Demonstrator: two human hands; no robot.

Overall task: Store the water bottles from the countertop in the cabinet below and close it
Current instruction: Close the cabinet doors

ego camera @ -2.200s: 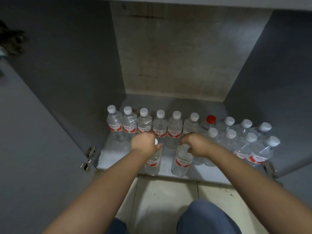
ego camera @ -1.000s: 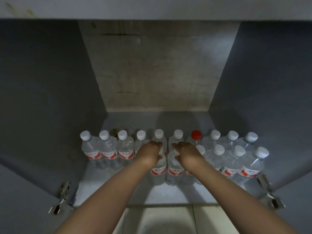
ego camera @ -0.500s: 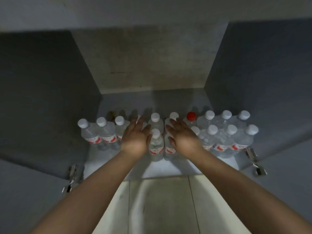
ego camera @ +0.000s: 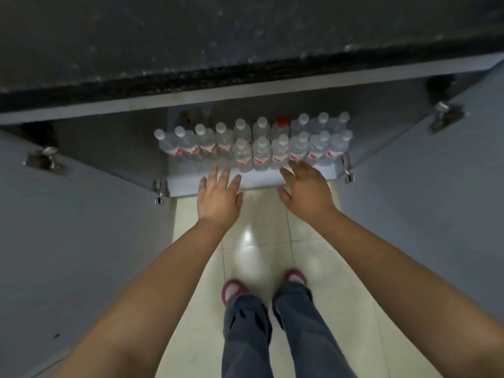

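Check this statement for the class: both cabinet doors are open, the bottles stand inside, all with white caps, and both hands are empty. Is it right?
Not quite. One bottle in the back row has a red cap; the other bottles have white caps. The head view shows it. The rest holds: both doors are open, and the left hand and right hand are empty.

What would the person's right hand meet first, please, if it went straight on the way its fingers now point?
Most likely the front row of clear plastic water bottles with white caps on the cabinet's pale floor. The open right hand points at them, empty; its height above the floor is unclear, so contact is uncertain.
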